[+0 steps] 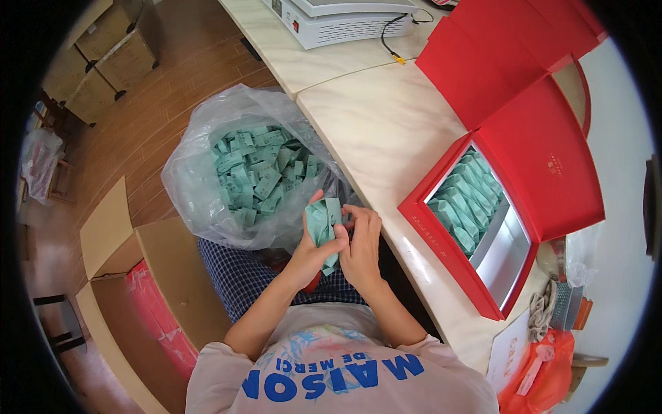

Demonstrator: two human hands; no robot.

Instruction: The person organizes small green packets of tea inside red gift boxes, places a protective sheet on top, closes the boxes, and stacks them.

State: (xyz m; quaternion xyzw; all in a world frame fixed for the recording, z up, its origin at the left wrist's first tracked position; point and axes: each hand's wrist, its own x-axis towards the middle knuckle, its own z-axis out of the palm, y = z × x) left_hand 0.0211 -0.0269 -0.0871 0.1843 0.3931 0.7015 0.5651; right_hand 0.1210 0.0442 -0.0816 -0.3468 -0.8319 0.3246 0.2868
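Note:
Over my lap, my left hand [307,259] holds a small bunch of pale green wrapped packets [321,222], its thumb across them. My right hand [361,248] grips the bunch from the other side, thumb on the packets and fingers curled. How many packets are in the bunch I cannot tell. Just beyond my hands a large clear plastic bag [189,171] stands open, holding many loose green packets [266,173]. On the table to the right, a red gift box [445,243] lies with its lid raised. Upright green packets [465,196] stand in rows along its far-left part; a bare silvery-white section [499,266] shows beside them.
The pale marble-patterned table [372,129] borders my right side. A white weighing scale [346,26] with a cable stands at its far end. To my left, an open cardboard box [181,279] holds red plastic-wrapped goods [158,315]. A red plastic bag [543,372] lies lower right.

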